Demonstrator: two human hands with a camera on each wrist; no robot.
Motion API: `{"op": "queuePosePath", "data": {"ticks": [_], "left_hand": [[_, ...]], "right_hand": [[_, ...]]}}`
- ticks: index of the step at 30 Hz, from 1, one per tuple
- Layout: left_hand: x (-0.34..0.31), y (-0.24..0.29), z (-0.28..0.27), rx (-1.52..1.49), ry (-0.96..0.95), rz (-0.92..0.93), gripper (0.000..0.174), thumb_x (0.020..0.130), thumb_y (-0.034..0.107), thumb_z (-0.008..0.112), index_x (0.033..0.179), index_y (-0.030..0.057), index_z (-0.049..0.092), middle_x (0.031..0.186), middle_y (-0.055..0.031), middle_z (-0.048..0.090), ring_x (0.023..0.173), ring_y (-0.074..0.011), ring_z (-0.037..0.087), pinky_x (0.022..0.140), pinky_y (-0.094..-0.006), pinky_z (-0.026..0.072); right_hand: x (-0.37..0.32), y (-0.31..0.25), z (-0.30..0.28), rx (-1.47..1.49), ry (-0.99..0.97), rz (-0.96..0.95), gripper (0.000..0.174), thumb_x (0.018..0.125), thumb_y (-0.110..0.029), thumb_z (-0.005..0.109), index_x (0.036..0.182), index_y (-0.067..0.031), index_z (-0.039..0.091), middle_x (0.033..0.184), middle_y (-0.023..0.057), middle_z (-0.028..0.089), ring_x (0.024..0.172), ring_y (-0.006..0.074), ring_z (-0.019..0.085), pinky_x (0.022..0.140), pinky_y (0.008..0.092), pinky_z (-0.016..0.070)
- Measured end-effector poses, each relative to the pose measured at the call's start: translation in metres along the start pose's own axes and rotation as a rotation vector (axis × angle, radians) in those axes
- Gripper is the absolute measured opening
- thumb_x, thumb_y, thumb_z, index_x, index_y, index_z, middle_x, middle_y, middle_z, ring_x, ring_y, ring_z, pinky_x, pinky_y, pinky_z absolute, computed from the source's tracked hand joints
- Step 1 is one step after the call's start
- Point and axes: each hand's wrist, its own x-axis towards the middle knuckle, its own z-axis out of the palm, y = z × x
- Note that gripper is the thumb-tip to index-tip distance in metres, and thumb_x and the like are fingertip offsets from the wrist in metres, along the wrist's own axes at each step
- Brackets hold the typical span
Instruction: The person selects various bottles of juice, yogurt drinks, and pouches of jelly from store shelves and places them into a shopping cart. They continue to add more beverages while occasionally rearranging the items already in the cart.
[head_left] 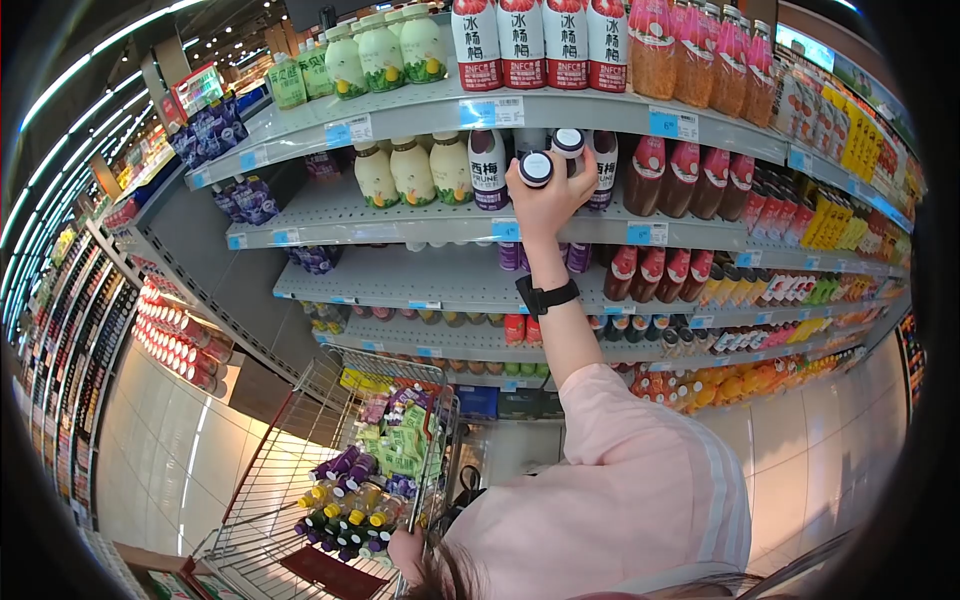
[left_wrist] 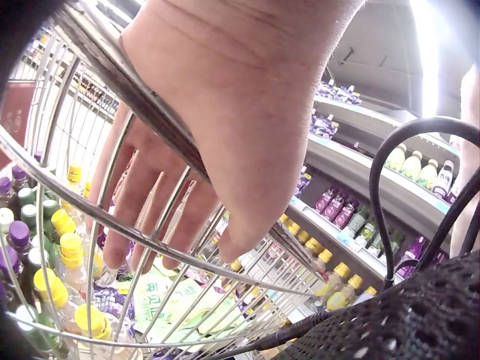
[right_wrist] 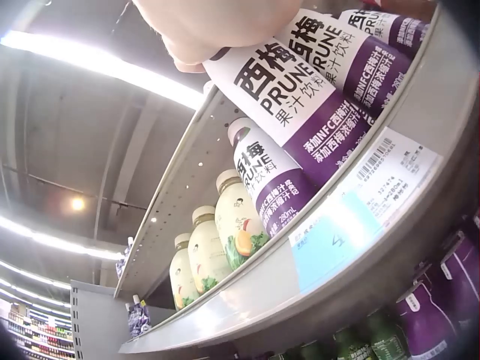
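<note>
My right hand grips two prune juice bottles near their caps, reaching into the second shelf. Their black-ringed white caps show above the hand in the head view. In the right wrist view their white and purple labels lean over the shelf's front edge, beside another prune juice bottle. Low in the head view, my left hand is at the shopping cart. The left wrist view shows it draped over the metal rim, fingers loosely extended downward, above bottles with yellow caps and green pouches.
Cream-coloured bottles stand left of the prune juice, dark bottles with pink-red tops to its right. A price-tagged shelf edge runs above the right hand. Red-and-white bottles line the top shelf.
</note>
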Motion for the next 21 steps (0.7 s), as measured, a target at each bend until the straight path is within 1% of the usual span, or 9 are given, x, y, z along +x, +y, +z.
{"op": "queuePosePath", "data": {"ticks": [4, 5, 6, 9, 10, 12, 15, 18, 21], "left_hand": [[0.001, 0.003, -0.002, 0.009, -0.018, 0.003, 0.038, 0.075, 0.040, 0.056, 0.077, 0.0028, 0.064, 0.070, -0.0202, 0.062, 0.071, -0.0373, 0.061, 0.064, -0.0447, 0.0475], [0.001, 0.002, -0.002, 0.015, -0.027, 0.003, 0.038, 0.076, 0.040, 0.056, 0.078, 0.0027, 0.064, 0.071, -0.0204, 0.062, 0.071, -0.0376, 0.060, 0.064, -0.0448, 0.0474], [0.001, 0.001, -0.003, 0.023, -0.037, 0.003, 0.038, 0.076, 0.040, 0.056, 0.078, 0.0025, 0.064, 0.071, -0.0207, 0.061, 0.071, -0.0378, 0.060, 0.064, -0.0448, 0.0473], [0.001, 0.003, -0.006, 0.027, -0.048, 0.023, 0.038, 0.076, 0.039, 0.056, 0.080, 0.0021, 0.064, 0.071, -0.0217, 0.061, 0.071, -0.0382, 0.060, 0.064, -0.0448, 0.0471], [0.001, 0.002, -0.006, 0.024, -0.051, 0.034, 0.038, 0.076, 0.039, 0.056, 0.080, 0.0021, 0.064, 0.071, -0.0218, 0.061, 0.071, -0.0382, 0.060, 0.064, -0.0448, 0.0471], [0.000, 0.003, -0.008, 0.020, -0.056, 0.041, 0.037, 0.076, 0.038, 0.056, 0.081, 0.0022, 0.065, 0.071, -0.0219, 0.061, 0.071, -0.0379, 0.060, 0.063, -0.0443, 0.0472], [-0.004, 0.013, -0.019, 0.031, -0.067, 0.024, 0.036, 0.076, 0.037, 0.056, 0.081, 0.0026, 0.066, 0.072, -0.0214, 0.061, 0.071, -0.0371, 0.060, 0.063, -0.0438, 0.0474], [-0.004, 0.013, -0.015, 0.035, -0.045, 0.017, 0.034, 0.076, 0.036, 0.057, 0.081, 0.0033, 0.066, 0.072, -0.0204, 0.062, 0.071, -0.0362, 0.061, 0.063, -0.0433, 0.0475], [-0.007, 0.017, -0.019, 0.001, -0.019, 0.028, 0.032, 0.076, 0.034, 0.057, 0.083, 0.0045, 0.066, 0.073, -0.0196, 0.062, 0.071, -0.0356, 0.061, 0.064, -0.0430, 0.0475]], "right_hand": [[0.001, 0.003, -0.004, 0.067, -0.033, -0.013, 0.032, 0.062, -0.026, 0.072, 0.086, -0.0097, 0.059, 0.120, 0.0204, 0.036, 0.111, 0.0366, 0.036, 0.093, 0.0484, 0.0275], [0.002, 0.005, -0.003, 0.080, -0.049, -0.001, 0.034, 0.062, -0.027, 0.073, 0.089, -0.0109, 0.060, 0.122, 0.0217, 0.034, 0.114, 0.0385, 0.034, 0.094, 0.0493, 0.0264], [0.005, 0.004, -0.003, 0.091, -0.069, 0.029, 0.034, 0.062, -0.028, 0.073, 0.089, -0.0105, 0.061, 0.125, 0.0240, 0.034, 0.117, 0.0408, 0.032, 0.096, 0.0501, 0.0257], [0.016, 0.010, 0.000, 0.070, -0.113, -0.019, 0.035, 0.061, -0.030, 0.073, 0.086, -0.0089, 0.063, 0.126, 0.0259, 0.036, 0.119, 0.0415, 0.031, 0.097, 0.0507, 0.0265], [0.017, 0.012, 0.002, 0.052, -0.122, -0.022, 0.035, 0.061, -0.031, 0.072, 0.086, -0.0087, 0.063, 0.125, 0.0249, 0.037, 0.118, 0.0411, 0.032, 0.096, 0.0504, 0.0275], [0.019, 0.012, 0.001, 0.023, -0.170, 0.036, 0.038, 0.062, -0.030, 0.074, 0.090, -0.0071, 0.064, 0.120, 0.0215, 0.039, 0.113, 0.0386, 0.036, 0.093, 0.0476, 0.0314], [0.021, 0.011, -0.004, -0.038, -0.182, 0.024, 0.039, 0.061, -0.032, 0.074, 0.090, -0.0071, 0.065, 0.116, 0.0196, 0.041, 0.109, 0.0372, 0.038, 0.092, 0.0463, 0.0320], [0.016, 0.010, -0.011, -0.016, -0.167, 0.012, 0.039, 0.060, -0.031, 0.075, 0.089, -0.0074, 0.065, 0.116, 0.0195, 0.041, 0.109, 0.0372, 0.037, 0.092, 0.0461, 0.0312], [0.002, 0.014, -0.018, 0.054, -0.130, -0.032, 0.040, 0.058, -0.028, 0.075, 0.093, -0.0104, 0.066, 0.119, 0.0194, 0.038, 0.111, 0.0375, 0.034, 0.092, 0.0469, 0.0301]]}}
